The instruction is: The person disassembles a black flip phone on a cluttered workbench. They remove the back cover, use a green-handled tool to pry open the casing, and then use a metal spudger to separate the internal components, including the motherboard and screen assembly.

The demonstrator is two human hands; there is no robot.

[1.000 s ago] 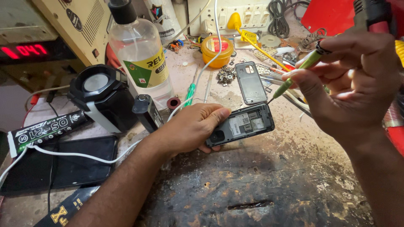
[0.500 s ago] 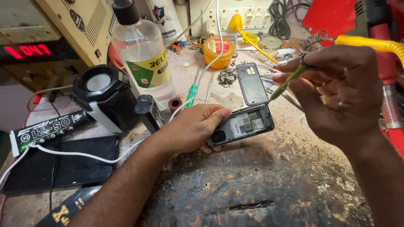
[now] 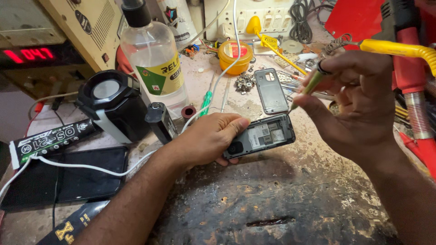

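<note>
My left hand (image 3: pixel 209 138) grips a small dark phone (image 3: pixel 265 135) with its back cover off, holding it flat on the worn workbench. The inner frame and boards show. My right hand (image 3: pixel 354 104) hovers above and to the right of the phone, pinching a thin green-handled screwdriver (image 3: pixel 309 87) whose tip points down toward the phone's upper right corner. The removed grey back cover (image 3: pixel 270 90) lies on the bench just behind the phone.
A clear liquid bottle (image 3: pixel 154 63) stands at the back left beside a black magnifier lamp (image 3: pixel 111 104). A round orange tin (image 3: pixel 235 55), a green screwdriver (image 3: pixel 205 102), a dark tablet (image 3: pixel 68 174) with a white cable, and a red and yellow tool (image 3: pixel 408 50) lie around.
My right hand with the screwdriver has shifted slightly left and down toward the phone. My left hand and the phone have stayed put.
</note>
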